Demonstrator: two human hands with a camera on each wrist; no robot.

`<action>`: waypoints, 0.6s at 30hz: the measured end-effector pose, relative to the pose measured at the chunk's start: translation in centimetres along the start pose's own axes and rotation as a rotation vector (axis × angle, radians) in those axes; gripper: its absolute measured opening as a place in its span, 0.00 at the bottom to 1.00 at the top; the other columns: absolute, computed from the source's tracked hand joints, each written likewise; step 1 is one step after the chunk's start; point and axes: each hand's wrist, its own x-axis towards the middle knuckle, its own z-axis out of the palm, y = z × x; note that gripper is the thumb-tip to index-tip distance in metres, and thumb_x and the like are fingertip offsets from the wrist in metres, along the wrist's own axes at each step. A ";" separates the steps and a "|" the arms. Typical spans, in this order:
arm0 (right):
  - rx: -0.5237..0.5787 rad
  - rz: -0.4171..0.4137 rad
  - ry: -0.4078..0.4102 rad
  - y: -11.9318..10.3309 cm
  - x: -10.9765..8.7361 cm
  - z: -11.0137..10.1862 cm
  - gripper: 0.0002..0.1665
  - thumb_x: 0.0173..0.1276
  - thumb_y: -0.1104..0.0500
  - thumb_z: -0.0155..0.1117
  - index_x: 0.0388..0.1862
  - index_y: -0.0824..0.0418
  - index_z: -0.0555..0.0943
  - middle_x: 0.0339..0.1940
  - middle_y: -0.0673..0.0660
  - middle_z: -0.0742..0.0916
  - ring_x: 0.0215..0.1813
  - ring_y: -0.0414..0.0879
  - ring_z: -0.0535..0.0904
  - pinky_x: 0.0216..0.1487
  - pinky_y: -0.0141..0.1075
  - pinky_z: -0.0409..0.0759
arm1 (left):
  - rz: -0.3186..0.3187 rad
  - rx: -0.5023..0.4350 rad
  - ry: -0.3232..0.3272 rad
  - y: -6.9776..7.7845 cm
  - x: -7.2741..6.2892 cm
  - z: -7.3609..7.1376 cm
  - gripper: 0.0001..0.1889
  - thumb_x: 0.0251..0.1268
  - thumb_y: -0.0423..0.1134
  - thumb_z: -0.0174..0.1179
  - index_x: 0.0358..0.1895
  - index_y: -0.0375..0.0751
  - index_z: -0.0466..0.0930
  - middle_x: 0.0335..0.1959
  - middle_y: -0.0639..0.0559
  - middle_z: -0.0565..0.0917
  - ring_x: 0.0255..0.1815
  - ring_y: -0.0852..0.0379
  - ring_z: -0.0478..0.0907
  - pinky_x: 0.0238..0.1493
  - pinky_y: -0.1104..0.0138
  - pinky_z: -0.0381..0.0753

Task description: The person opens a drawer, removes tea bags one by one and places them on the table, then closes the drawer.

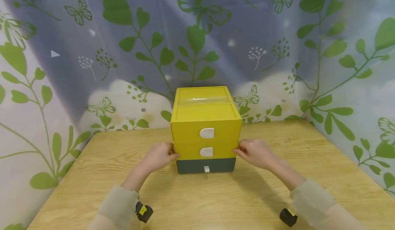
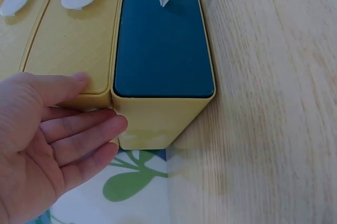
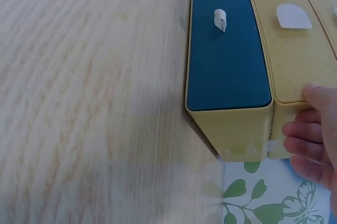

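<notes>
A small yellow drawer box (image 1: 206, 111) stands upright on the table, with three drawers stacked in its front. The top and middle drawers are yellow with white rounded tabs; the bottom drawer (image 2: 163, 45) is dark teal with a small white loop pull (image 3: 220, 19). My left hand (image 1: 161, 154) grips the box's left side at middle-drawer height, its thumb on the drawer's front edge and its fingers along the side wall. On the right side my right hand (image 1: 256, 152) holds the box the same way, thumb at the middle drawer's front edge (image 3: 288, 98).
The box stands near the back of a wood-grain table (image 1: 203, 202). Behind it and on both sides hangs cloth (image 1: 148, 27) printed with green leaves and butterflies. Clear tape (image 1: 202, 100) crosses the box's top. A dark wrist device (image 1: 143, 212) sits at each sleeve.
</notes>
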 end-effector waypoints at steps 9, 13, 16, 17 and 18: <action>-0.064 -0.130 0.042 -0.6 0.5 -1.7 0.12 0.54 0.61 0.67 0.16 0.54 0.75 0.13 0.43 0.74 0.15 0.33 0.63 0.16 0.27 0.61 | 0.003 -0.034 0.012 -0.2 -0.3 0.3 0.07 0.57 0.37 0.64 0.33 0.37 0.81 0.26 0.51 0.83 0.28 0.57 0.79 0.30 0.66 0.77; -0.085 -0.189 0.151 -1.8 1.5 -2.8 0.07 0.52 0.63 0.68 0.20 0.57 0.79 0.15 0.46 0.78 0.16 0.33 0.67 0.17 0.26 0.65 | 0.002 -0.092 0.028 -0.5 -0.5 0.4 0.06 0.57 0.37 0.63 0.33 0.37 0.82 0.25 0.51 0.83 0.24 0.60 0.77 0.27 0.67 0.75; -0.077 -0.192 0.203 -3.2 2.5 -3.5 0.04 0.51 0.64 0.69 0.27 0.60 0.81 0.20 0.48 0.82 0.20 0.36 0.73 0.20 0.27 0.70 | -0.005 -0.107 0.024 -0.5 -0.4 0.3 0.07 0.58 0.38 0.62 0.34 0.37 0.82 0.26 0.51 0.84 0.22 0.61 0.75 0.26 0.66 0.74; -0.073 -0.188 0.215 -3.7 2.9 -3.8 0.06 0.51 0.64 0.69 0.29 0.61 0.81 0.22 0.49 0.82 0.21 0.37 0.75 0.21 0.28 0.72 | -0.009 -0.105 0.024 -0.5 -0.4 0.3 0.07 0.59 0.38 0.62 0.34 0.37 0.82 0.26 0.50 0.84 0.22 0.61 0.75 0.27 0.66 0.74; -0.066 -0.179 0.224 -4.3 3.3 -4.0 0.08 0.51 0.65 0.70 0.31 0.61 0.81 0.24 0.50 0.83 0.23 0.38 0.76 0.23 0.28 0.73 | -0.012 -0.102 0.024 -0.4 -0.3 0.2 0.07 0.59 0.38 0.61 0.34 0.37 0.82 0.27 0.50 0.84 0.22 0.61 0.75 0.27 0.66 0.74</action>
